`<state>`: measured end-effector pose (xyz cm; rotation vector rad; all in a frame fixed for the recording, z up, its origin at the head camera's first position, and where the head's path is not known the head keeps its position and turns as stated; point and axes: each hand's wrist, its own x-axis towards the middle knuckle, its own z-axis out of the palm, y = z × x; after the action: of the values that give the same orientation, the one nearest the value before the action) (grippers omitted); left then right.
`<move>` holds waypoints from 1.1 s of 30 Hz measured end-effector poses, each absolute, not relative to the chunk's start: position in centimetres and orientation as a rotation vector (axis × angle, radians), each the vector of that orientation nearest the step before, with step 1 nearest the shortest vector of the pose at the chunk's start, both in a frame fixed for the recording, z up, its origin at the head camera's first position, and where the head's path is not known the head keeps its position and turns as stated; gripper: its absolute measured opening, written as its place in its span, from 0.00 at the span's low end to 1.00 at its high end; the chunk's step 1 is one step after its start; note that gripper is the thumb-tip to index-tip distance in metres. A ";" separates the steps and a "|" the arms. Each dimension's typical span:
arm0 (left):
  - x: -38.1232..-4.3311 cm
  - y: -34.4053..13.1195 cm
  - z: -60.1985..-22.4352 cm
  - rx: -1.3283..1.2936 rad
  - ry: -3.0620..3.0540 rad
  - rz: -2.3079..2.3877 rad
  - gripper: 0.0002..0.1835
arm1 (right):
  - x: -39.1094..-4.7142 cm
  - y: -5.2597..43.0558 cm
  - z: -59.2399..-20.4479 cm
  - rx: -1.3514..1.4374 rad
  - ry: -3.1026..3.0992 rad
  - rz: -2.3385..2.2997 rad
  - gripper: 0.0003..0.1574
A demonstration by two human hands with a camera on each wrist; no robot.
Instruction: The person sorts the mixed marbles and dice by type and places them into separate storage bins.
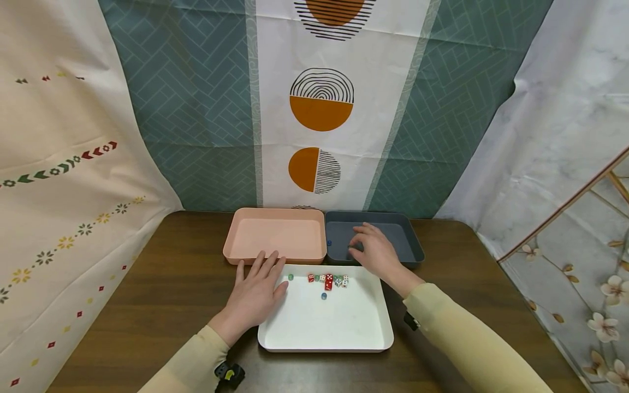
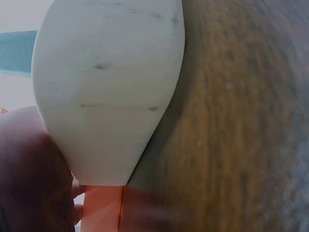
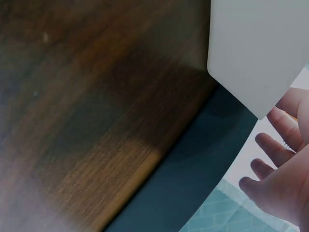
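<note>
Your left hand is over the far left corner of the white tray, fingers spread; your right hand is over the dark blue tray, thumb and fingers bent toward each other, though whether they pinch anything I cannot tell; a blue bead lies near that tray's left wall; red and white dice lie toward the white tray's far side.

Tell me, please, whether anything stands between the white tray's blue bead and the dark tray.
Yes: dice at the far side of the white tray, then both facing rims, lie between the blue bead and the dark tray.
</note>
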<state>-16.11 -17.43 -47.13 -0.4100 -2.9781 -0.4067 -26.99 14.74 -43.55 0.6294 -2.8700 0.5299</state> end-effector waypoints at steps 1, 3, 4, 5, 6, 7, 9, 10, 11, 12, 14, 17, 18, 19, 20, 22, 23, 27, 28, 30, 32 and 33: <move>-16.1 -17.4 -47.1 -0.410 -2.977 -0.407 0.36 | -27.1 14.7 -43.6 0.628 -2.870 0.534 0.09; -16.1 -17.5 -47.1 -0.409 -2.978 -0.408 0.36 | -27.3 14.6 -43.7 0.626 -2.870 0.536 0.10; -16.0 -17.5 -47.1 -0.409 -2.979 -0.409 0.36 | -27.5 14.5 -43.7 0.625 -2.870 0.538 0.10; -16.0 -17.5 -47.1 -0.409 -2.979 -0.409 0.36 | -27.6 14.4 -43.8 0.624 -2.874 0.538 0.10; -16.0 -17.5 -47.1 -0.409 -2.980 -0.410 0.36 | -27.7 14.4 -43.8 0.624 -2.877 0.535 0.10; -16.0 -17.5 -47.1 -0.409 -2.980 -0.412 0.36 | -27.8 14.3 -43.9 0.624 -2.881 0.531 0.10; -16.0 -17.4 -47.2 -0.408 -2.981 -0.410 0.36 | -28.0 14.2 -44.0 0.624 -2.889 0.527 0.10; -16.0 -17.5 -47.2 -0.407 -2.981 -0.410 0.36 | -28.1 14.1 -44.0 0.622 -2.894 0.528 0.09; -16.0 -17.5 -47.2 -0.407 -2.981 -0.412 0.36 | -28.2 14.0 -44.0 0.622 -2.900 0.527 0.09; -16.0 -17.5 -47.2 -0.408 -2.980 -0.414 0.36 | -28.3 13.9 -44.1 0.623 -2.905 0.526 0.09; -16.0 -17.5 -47.2 -0.409 -2.978 -0.414 0.36 | -28.5 13.8 -44.1 0.627 -2.915 0.527 0.09; -16.0 -17.5 -47.2 -0.411 -2.978 -0.414 0.36 | -28.8 13.6 -44.1 0.632 -2.929 0.521 0.10; -16.0 -17.5 -47.2 -0.411 -2.980 -0.410 0.36 | -28.9 13.6 -44.1 0.634 -2.932 0.515 0.10; -16.0 -17.5 -47.2 -0.411 -2.978 -0.411 0.36 | -29.0 13.5 -44.1 0.636 -2.935 0.508 0.10; -16.0 -17.5 -47.2 -0.410 -2.978 -0.412 0.36 | -29.2 13.4 -44.1 0.635 -2.939 0.501 0.10; -16.0 -17.5 -47.2 -0.408 -2.984 -0.413 0.36 | -29.4 13.3 -44.2 0.637 -2.946 0.479 0.10; -16.0 -17.5 -47.2 -0.408 -2.982 -0.414 0.36 | -29.5 13.3 -44.2 0.639 -2.950 0.468 0.10; -16.0 -17.5 -47.2 -0.408 -2.978 -0.404 0.36 | -29.9 13.0 -44.5 0.655 -2.961 0.434 0.10; -16.0 -17.5 -47.2 -0.407 -2.975 -0.404 0.36 | -30.1 12.9 -44.5 0.659 -2.963 0.429 0.10; -16.0 -17.5 -47.2 -0.408 -2.970 -0.407 0.36 | -30.3 12.7 -44.6 0.666 -2.968 0.418 0.09; -16.1 -17.5 -47.2 -0.405 -2.981 -0.410 0.36 | -30.6 12.5 -44.7 0.668 -2.972 0.401 0.09; -16.1 -17.5 -47.2 -0.404 -2.987 -0.410 0.36 | -30.7 12.4 -44.8 0.666 -2.975 0.396 0.09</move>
<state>-16.10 -17.51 -47.16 -0.4041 -2.9870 -0.4101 -30.66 12.39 -44.77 0.6664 -2.9748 0.3959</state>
